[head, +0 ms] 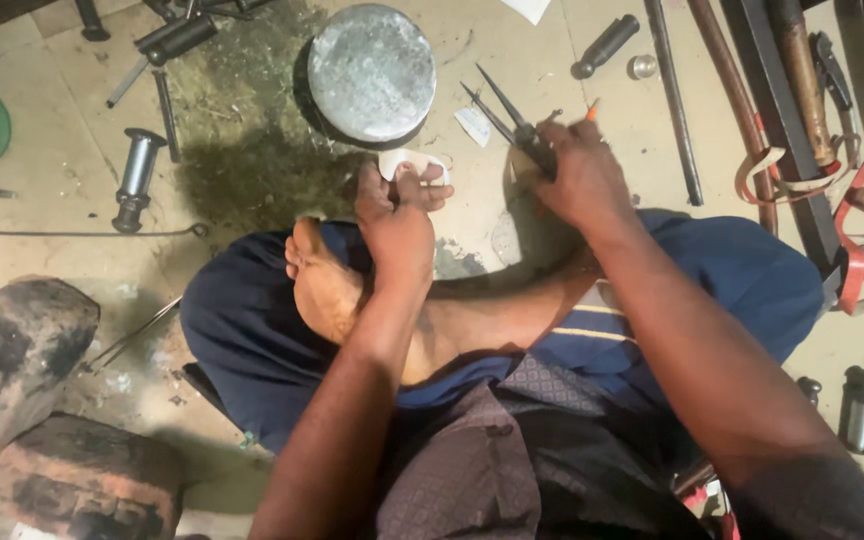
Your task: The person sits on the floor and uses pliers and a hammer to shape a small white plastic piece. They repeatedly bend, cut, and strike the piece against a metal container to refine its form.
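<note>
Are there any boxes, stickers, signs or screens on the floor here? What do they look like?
No boxes, signs or screens show.
Small white tag or paper scrap: on the floor by the round metal disc, just left of the pointed pliers in the right hand; too small to tell more.
White paper corner: at the top edge.

Small white piece point(407, 162) pinched on floor; dark pliers point(512, 118) gripped, tips up-left.

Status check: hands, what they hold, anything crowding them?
Left hand pinches a small white piece. Right hand grips the pointed pliers. Round metal block close ahead; bare foot under the left wrist.
</note>
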